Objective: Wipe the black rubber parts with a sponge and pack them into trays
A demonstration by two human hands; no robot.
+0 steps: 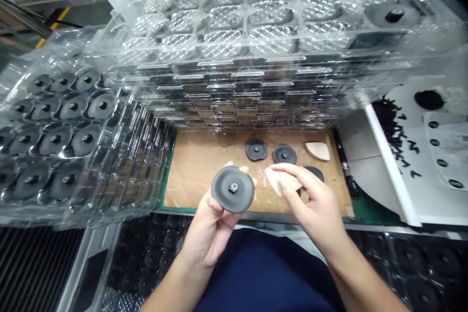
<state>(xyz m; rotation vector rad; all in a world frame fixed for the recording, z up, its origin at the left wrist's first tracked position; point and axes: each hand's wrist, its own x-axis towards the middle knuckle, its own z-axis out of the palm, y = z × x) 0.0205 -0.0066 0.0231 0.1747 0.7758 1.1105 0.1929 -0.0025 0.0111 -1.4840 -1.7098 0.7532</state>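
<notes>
My left hand [210, 226] pinches a round dark rubber disc [233, 189] with a metal nut at its centre, held up facing me. My right hand [310, 204] grips a pale beige wedge-shaped pad [281, 180] just right of the disc, almost touching its rim. Both hands hover over a brown cardboard sheet [197, 165]. On the cardboard lie two more dark discs [256, 149] [284, 154], a third dark disc [315, 172] partly hidden behind my right hand, and a second beige wedge [318, 150].
A tall stack of clear plastic trays [237, 34] rises behind the cardboard, with one disc [391, 13] in its top tray. Left, stacked trays [54, 131] hold several discs. A white bench [420, 156] with black scraps stands right. Bins of discs [153, 248] sit below.
</notes>
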